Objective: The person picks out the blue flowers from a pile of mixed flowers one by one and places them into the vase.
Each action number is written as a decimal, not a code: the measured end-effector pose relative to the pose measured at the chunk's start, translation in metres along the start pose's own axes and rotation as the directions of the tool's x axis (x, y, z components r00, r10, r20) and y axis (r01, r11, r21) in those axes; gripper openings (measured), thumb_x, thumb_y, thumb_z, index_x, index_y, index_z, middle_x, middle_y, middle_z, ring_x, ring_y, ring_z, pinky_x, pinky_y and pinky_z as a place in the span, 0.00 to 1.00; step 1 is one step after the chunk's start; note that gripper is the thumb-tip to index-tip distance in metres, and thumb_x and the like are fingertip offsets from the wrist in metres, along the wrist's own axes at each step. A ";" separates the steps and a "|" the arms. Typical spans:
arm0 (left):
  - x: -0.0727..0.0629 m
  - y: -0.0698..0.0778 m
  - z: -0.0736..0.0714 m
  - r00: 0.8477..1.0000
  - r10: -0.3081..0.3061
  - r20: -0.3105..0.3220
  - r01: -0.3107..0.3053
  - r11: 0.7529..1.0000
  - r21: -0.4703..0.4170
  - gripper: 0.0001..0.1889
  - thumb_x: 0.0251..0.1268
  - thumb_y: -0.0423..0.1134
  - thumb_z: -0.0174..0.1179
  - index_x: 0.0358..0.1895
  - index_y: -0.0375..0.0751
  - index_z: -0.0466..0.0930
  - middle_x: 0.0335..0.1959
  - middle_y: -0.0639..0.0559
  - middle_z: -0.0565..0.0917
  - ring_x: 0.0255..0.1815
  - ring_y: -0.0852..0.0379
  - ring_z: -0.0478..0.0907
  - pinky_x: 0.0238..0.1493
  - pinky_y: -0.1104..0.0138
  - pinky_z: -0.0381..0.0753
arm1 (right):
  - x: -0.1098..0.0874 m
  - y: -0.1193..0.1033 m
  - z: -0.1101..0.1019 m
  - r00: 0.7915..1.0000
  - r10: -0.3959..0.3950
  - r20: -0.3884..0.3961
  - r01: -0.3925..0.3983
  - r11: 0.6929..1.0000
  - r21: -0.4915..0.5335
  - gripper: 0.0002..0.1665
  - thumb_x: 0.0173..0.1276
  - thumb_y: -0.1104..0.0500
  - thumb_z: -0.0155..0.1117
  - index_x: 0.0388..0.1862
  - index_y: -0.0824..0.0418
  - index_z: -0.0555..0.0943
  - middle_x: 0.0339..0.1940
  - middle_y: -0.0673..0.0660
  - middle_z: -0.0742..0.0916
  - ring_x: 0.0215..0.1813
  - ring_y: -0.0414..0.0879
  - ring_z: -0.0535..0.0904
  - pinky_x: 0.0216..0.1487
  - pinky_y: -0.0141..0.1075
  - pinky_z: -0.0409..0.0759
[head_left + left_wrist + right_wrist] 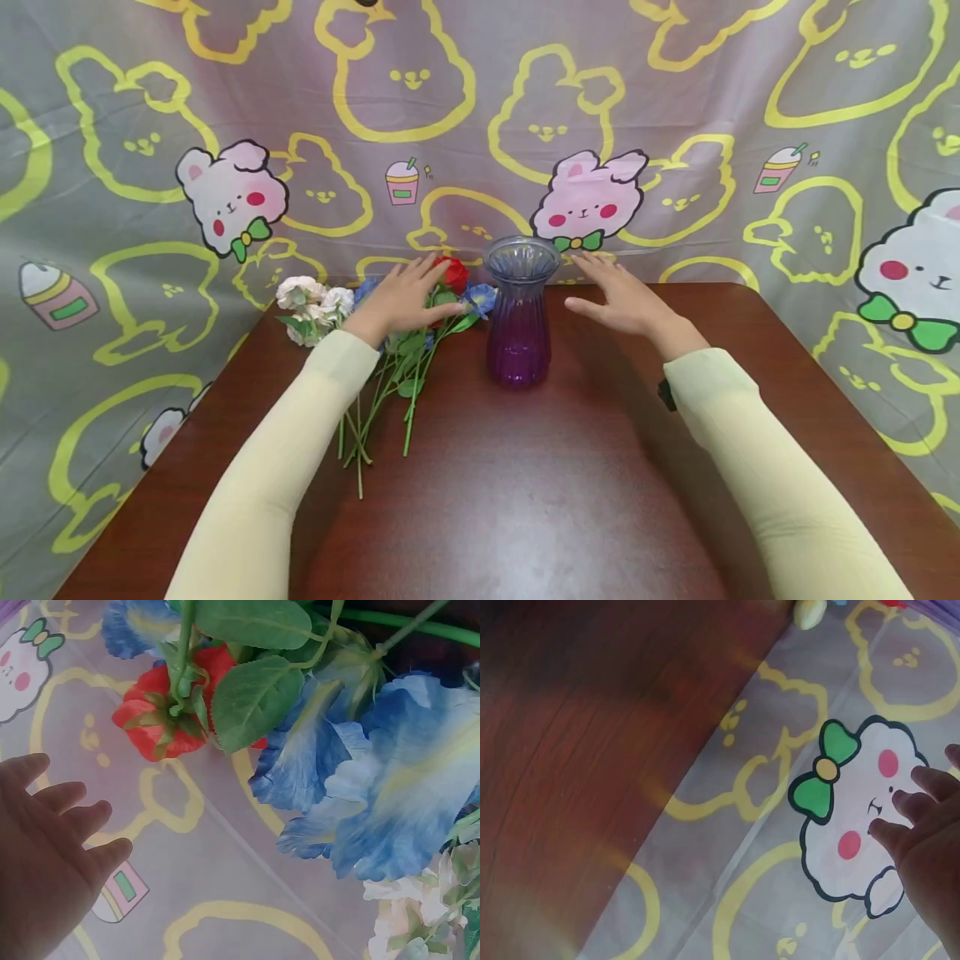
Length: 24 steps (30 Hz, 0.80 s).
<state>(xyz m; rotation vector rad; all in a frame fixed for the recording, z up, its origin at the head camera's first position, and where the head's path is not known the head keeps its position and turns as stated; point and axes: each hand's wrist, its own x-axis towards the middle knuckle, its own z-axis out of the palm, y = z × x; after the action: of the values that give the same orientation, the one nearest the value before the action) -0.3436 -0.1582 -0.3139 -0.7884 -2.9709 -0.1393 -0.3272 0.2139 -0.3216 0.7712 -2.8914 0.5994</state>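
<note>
A ribbed glass vase (520, 321), grey-blue at the flared rim and purple below, stands upright on the table between my hands. My left hand (407, 297), fingers spread, is over the artificial flowers left of the vase and grips nothing. Under and around it lie a red rose (161, 712), blue flowers (420, 772) and pale pink-white flowers (306, 302), their green stems (410, 408) pointing toward me. To the vase's right, my right hand (628, 300) is held out with straight fingers and nothing in it; the right wrist view shows its fingers against the curtain.
The dark brown wooden table (525, 483) reaches back to a grey curtain (465, 100) with yellow outlines and cartoon rabbits, which also hangs on both sides. A small pale yellowish thing (809, 613) shows by the table edge in the right wrist view.
</note>
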 end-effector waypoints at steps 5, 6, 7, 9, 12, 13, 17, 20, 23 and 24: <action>-0.011 0.003 -0.003 0.999 0.015 -0.030 -0.015 1.000 -0.007 0.46 0.65 0.71 0.45 0.79 0.50 0.46 0.79 0.45 0.46 0.77 0.41 0.45 0.73 0.49 0.39 | -0.005 -0.005 0.003 0.998 -0.030 -0.053 0.034 0.996 0.081 0.50 0.68 0.34 0.57 0.80 0.52 0.51 0.79 0.57 0.56 0.78 0.56 0.44 0.72 0.58 0.44; -0.013 0.003 -0.003 0.999 0.018 -0.036 -0.018 1.000 -0.004 0.46 0.65 0.72 0.45 0.79 0.51 0.47 0.78 0.45 0.47 0.76 0.41 0.47 0.73 0.49 0.41 | -0.005 -0.006 0.004 0.997 -0.037 -0.068 0.044 0.995 0.094 0.49 0.68 0.35 0.57 0.79 0.53 0.52 0.79 0.57 0.57 0.78 0.56 0.46 0.72 0.58 0.45; -0.015 0.003 -0.004 0.999 0.022 -0.043 -0.022 1.000 -0.010 0.46 0.64 0.73 0.44 0.78 0.50 0.48 0.78 0.44 0.49 0.76 0.41 0.49 0.73 0.49 0.43 | -0.006 -0.008 0.005 0.996 -0.042 -0.081 0.051 0.993 0.107 0.49 0.68 0.35 0.58 0.79 0.53 0.52 0.78 0.57 0.58 0.78 0.56 0.47 0.72 0.59 0.47; -0.018 0.003 -0.003 0.998 0.024 -0.052 -0.024 1.000 -0.013 0.47 0.63 0.74 0.43 0.78 0.49 0.50 0.77 0.43 0.52 0.74 0.40 0.53 0.72 0.47 0.48 | -0.008 -0.011 0.006 0.993 -0.052 -0.105 0.066 0.989 0.135 0.48 0.68 0.37 0.59 0.79 0.53 0.54 0.77 0.58 0.61 0.76 0.57 0.51 0.71 0.58 0.49; -0.022 0.003 -0.004 0.998 0.019 -0.062 -0.021 0.999 -0.031 0.47 0.62 0.75 0.41 0.78 0.49 0.51 0.76 0.42 0.55 0.74 0.41 0.55 0.70 0.46 0.53 | -0.010 -0.016 0.009 0.990 -0.061 -0.131 0.082 0.983 0.164 0.48 0.68 0.38 0.61 0.79 0.52 0.54 0.76 0.59 0.63 0.75 0.57 0.56 0.71 0.56 0.54; -0.024 0.003 -0.004 0.998 0.020 -0.067 -0.023 0.999 -0.036 0.47 0.62 0.75 0.42 0.78 0.48 0.52 0.76 0.42 0.56 0.73 0.40 0.55 0.70 0.46 0.54 | -0.010 -0.017 0.010 0.989 -0.063 -0.135 0.086 0.982 0.170 0.48 0.68 0.39 0.61 0.79 0.52 0.54 0.76 0.59 0.63 0.69 0.57 0.67 0.70 0.54 0.57; -0.032 0.003 -0.004 0.995 0.036 -0.095 -0.040 0.998 -0.038 0.46 0.63 0.74 0.43 0.77 0.46 0.54 0.75 0.40 0.58 0.71 0.38 0.58 0.68 0.45 0.58 | -0.010 -0.022 0.018 0.984 -0.072 -0.163 0.103 0.975 0.195 0.48 0.66 0.39 0.63 0.79 0.52 0.55 0.76 0.56 0.64 0.30 0.52 0.73 0.54 0.47 0.70; -0.039 0.004 -0.004 0.991 0.048 -0.124 -0.054 0.998 -0.041 0.45 0.64 0.72 0.45 0.76 0.46 0.55 0.74 0.40 0.60 0.70 0.38 0.60 0.67 0.45 0.60 | -0.010 -0.026 0.023 0.981 -0.059 -0.185 0.102 0.967 0.233 0.49 0.65 0.39 0.65 0.78 0.54 0.57 0.74 0.56 0.67 0.37 0.52 0.78 0.55 0.47 0.73; -0.046 0.007 -0.004 0.988 0.048 -0.147 -0.057 0.996 -0.063 0.44 0.64 0.71 0.46 0.76 0.46 0.57 0.73 0.42 0.62 0.70 0.40 0.62 0.66 0.46 0.62 | -0.010 -0.030 0.028 0.979 -0.042 -0.199 0.097 0.957 0.275 0.49 0.64 0.39 0.66 0.77 0.57 0.59 0.72 0.57 0.70 0.65 0.54 0.72 0.64 0.51 0.68; -0.047 0.007 -0.004 0.987 0.047 -0.152 -0.059 0.996 -0.072 0.44 0.65 0.71 0.47 0.76 0.46 0.57 0.72 0.42 0.63 0.70 0.41 0.62 0.66 0.46 0.63 | -0.010 -0.031 0.030 0.978 -0.043 -0.204 0.101 0.955 0.280 0.49 0.63 0.39 0.67 0.76 0.58 0.60 0.71 0.57 0.71 0.71 0.53 0.65 0.67 0.51 0.65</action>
<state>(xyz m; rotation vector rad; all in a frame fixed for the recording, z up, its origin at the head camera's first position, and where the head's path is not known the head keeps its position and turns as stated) -0.2986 -0.1756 -0.3132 -0.8252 -2.8149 -0.2980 -0.3023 0.1822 -0.3398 0.7950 -2.6154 1.0437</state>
